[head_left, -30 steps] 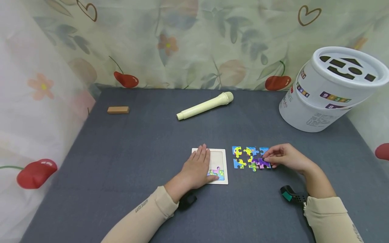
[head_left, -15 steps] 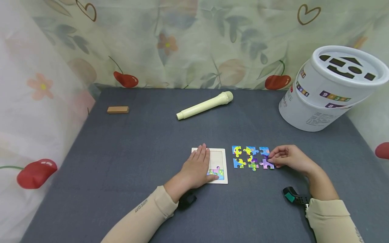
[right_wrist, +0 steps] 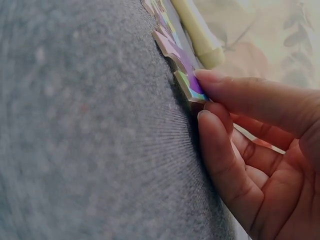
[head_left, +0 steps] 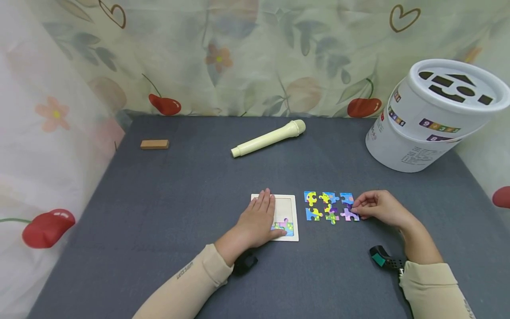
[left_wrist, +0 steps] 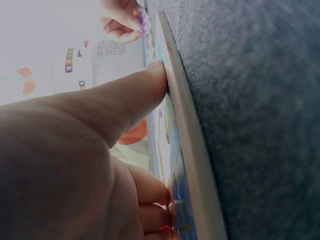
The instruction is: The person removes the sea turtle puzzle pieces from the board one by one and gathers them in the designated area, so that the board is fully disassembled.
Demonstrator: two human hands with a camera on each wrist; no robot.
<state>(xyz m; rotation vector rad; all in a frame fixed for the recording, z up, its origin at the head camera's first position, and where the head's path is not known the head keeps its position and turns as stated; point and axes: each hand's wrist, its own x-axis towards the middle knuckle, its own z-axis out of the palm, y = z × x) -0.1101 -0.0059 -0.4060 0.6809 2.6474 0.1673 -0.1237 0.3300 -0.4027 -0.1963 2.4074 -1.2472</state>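
My left hand (head_left: pixel 256 221) lies flat with straight fingers on a white puzzle tray (head_left: pixel 296 221), covering its left part. In the tray's lower part sit colourful puzzle pieces (head_left: pixel 283 228), partly under the thumb. To the right of the tray, loose jigsaw pieces lie in two rows, among them a yellow and blue one (head_left: pixel 311 198) and a green one (head_left: pixel 332 217). My right hand (head_left: pixel 380 208) pinches the edge of a purple puzzle piece (head_left: pixel 349 215) at the right end of the lower row. In the right wrist view the thumb (right_wrist: pixel 215 80) presses on this piece's top, index finger beside its edge.
A cream toy microphone (head_left: pixel 268 139) lies behind the tray. Farther left is a small wooden block (head_left: pixel 154 144). A large white bucket (head_left: pixel 430 119) with shaped holes in its lid stands at the back right. Patterned curtains (head_left: pixel 255 57) border the dark tabletop (head_left: pixel 179 199).
My right hand has moved slightly right with the purple puzzle piece, which now lies a little apart from the green piece. The left hand has stayed on the tray.
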